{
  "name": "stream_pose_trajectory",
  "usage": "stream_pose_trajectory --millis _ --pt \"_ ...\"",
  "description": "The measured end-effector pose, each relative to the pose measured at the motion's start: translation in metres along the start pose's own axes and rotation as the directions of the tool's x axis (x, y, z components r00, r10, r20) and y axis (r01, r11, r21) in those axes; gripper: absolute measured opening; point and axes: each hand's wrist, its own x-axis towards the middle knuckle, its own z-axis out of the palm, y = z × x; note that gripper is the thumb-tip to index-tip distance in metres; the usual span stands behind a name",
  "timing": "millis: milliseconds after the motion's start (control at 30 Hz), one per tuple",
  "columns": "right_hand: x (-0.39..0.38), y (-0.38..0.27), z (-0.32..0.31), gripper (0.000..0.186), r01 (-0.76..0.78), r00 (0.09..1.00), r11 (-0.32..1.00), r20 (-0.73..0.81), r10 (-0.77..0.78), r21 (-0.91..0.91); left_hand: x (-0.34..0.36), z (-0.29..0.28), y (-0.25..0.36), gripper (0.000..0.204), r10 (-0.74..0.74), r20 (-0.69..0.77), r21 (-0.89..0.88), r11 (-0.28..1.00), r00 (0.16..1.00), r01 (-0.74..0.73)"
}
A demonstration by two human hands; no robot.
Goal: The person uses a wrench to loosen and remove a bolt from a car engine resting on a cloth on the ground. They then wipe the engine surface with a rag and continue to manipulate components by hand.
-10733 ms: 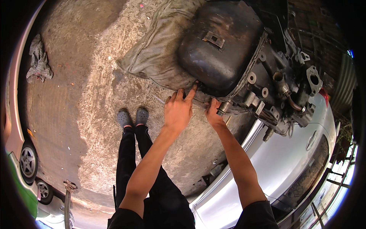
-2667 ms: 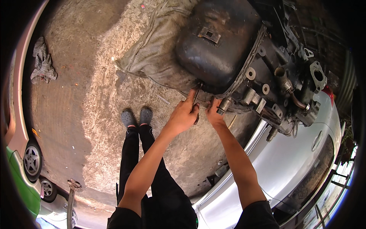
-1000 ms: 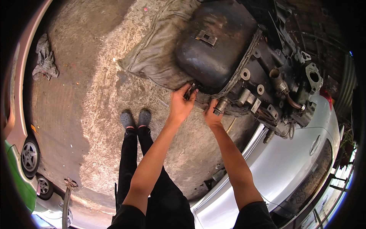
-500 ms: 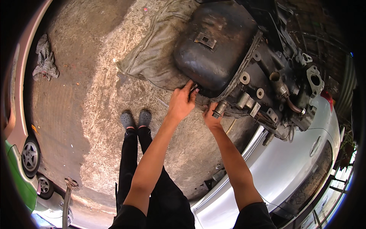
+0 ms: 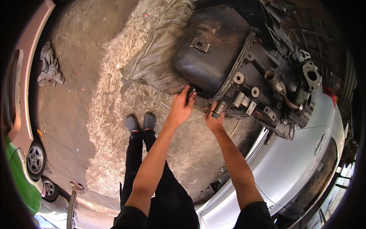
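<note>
Just beyond left hand (image 5: pixel 180 107), black pan (image 5: pixel 213 63)

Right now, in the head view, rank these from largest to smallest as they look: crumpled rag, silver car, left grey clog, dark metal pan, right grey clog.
1. Silver car
2. Dark metal pan
3. Crumpled rag
4. Left grey clog and right grey clog: too alike to rank.

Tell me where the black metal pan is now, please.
In the head view, the black metal pan is at upper centre, right of the brownish sack and just above the left hand.
</note>
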Motion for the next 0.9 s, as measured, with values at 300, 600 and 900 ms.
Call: stream_pose_trajectory --millis 300,600,900 --pt "0.003 -0.065 -0.044 0.042 -0.162 0.960 0.970 -0.197 0.197 0.183 -0.047 -0.003 0.004 0.016 -0.074 -0.080 -0.185 0.981 0.994 0.058" --pt "-0.042 -0.142 -0.103 0.024 -0.177 0.861 0.820 -0.317 0.397 0.545 -0.107 -0.013 0.048 0.016 0.038 0.038 -0.167 0.985 0.999 -0.031" --pt "-0.157 -0.213 -0.200 0.021 -0.058 0.765 0.574 -0.333 0.552 0.817 -0.189 -0.013 0.129 0.020 0.035 0.252 -0.125 0.992 0.967 -0.003"
